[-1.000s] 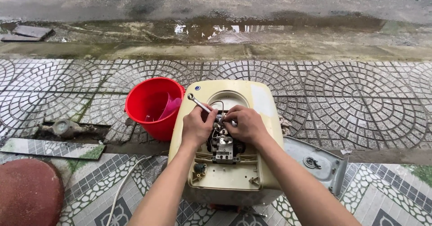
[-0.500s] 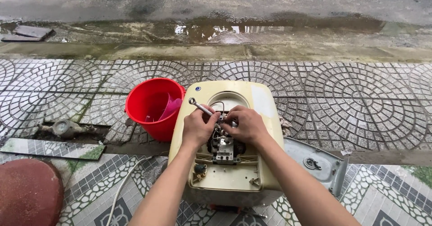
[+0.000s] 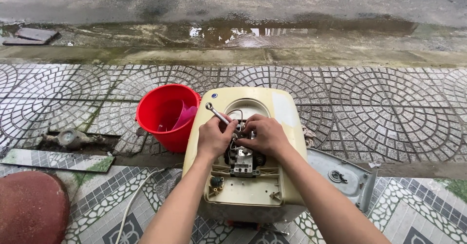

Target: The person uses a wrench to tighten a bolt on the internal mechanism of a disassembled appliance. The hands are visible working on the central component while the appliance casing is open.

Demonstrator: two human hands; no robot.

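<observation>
1. Both hands worked over the open middle of a cream water heater (image 3: 272, 103) lying on its back on the patterned pavement.
2. Left hand (image 3: 214, 138) was closed around the handle of a metal wrench (image 3: 217, 113); the wrench's ring end stuck out up and to the left, over the heater's upper left corner.
3. Right hand (image 3: 265, 134) was curled, fingertips pressed down into the recess beside the left hand; whether it pinched a part could not be told, since the fingers hid the spot.
4. The two hands nearly touched at the thumbs, above a grey switch block (image 3: 242, 162) with wires, set in the heater's opened service bay.
5. A thin wire looped up from the recess just above the right hand's knuckles.
6. Red bucket (image 3: 163, 122) stood just beside the heater's left edge, with a pink plastic piece (image 3: 184, 117) inside it.
7. Grey cover panel (image 3: 343, 178) lay on the ground against the heater's right side, inner face up.
8. White cable (image 3: 131, 202) ran across the tiles at the lower left, towards the heater.
9. Water meter (image 3: 70, 138) sat in a gap in the paving, well to the left of the bucket.
10. Wet road (image 3: 233, 10) with a puddle ran along the top of the view, beyond the kerb.
</observation>
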